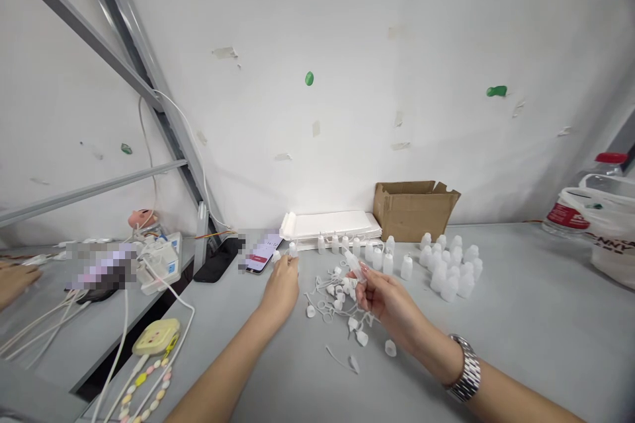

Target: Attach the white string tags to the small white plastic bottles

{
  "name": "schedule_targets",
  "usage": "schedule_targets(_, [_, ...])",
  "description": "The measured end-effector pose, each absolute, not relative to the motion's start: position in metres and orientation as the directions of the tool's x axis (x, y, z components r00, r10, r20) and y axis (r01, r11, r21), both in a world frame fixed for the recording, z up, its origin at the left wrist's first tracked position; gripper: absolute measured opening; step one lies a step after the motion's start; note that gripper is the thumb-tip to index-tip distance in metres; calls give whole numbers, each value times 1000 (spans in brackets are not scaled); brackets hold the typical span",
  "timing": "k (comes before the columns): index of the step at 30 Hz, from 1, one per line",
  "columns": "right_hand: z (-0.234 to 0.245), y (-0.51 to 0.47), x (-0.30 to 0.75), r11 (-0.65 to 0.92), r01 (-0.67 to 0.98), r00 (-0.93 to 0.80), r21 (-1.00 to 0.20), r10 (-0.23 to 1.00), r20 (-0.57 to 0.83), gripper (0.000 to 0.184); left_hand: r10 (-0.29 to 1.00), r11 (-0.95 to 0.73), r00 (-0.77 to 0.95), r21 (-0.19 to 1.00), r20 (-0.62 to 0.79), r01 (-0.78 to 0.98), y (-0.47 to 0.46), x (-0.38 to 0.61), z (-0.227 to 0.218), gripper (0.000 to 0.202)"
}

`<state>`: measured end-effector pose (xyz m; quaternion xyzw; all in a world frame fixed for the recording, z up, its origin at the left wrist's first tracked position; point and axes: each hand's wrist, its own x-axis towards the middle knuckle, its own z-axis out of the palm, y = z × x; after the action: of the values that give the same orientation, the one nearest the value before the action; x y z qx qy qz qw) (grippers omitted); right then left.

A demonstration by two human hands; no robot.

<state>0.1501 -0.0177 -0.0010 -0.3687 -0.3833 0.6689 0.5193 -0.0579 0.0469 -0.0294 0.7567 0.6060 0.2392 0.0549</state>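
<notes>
My right hand point(381, 301), with a metal watch at its wrist, pinches a small translucent plastic bottle point(353, 266), tilted. Below it lies a loose pile of white caps point(342, 294) with thin plastic straps. Farther left, my left hand point(282, 287) is closed with its fingertips at a small white bottle point(293, 250); the fingers partly hide the grip. Another white piece point(276, 256) shows just beside those fingertips. Beyond the caps stand several small bottles with tips point(387, 263) in a loose row. To the right is a cluster of capless-looking translucent bottles point(449, 268).
A cardboard box point(417, 215) and white flat packs point(330, 225) sit against the wall. Phones point(265, 252), a power strip point(161, 264) and cables lie left. A yellow case point(156, 337) is nearer. Another person's hand point(17, 277) is far left; a plastic bag point(612, 231) is right.
</notes>
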Motion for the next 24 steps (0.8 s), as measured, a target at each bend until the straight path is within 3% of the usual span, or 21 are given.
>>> schedule_targets(8, [2,-18,150,-163,-424,-180,-891,979,-94,45,945,-327,273,433,182,840,41,-62,-11,30])
schedule_targets(11, [2,-18,150,-163,-421,-179,-892,979,-94,44,868,-401,496,561,-20,724,33,-69,5,28])
schedule_targets(14, [1,-17,151,-163,-411,-176,-897,980,-97,41,797,-370,582,632,-161,681,27,-71,14,35])
schedule_targets(24, [-5,-15,151,-176,-406,-179,-897,978,-110,39,828,-343,545,651,-131,677,36,-59,-9,18])
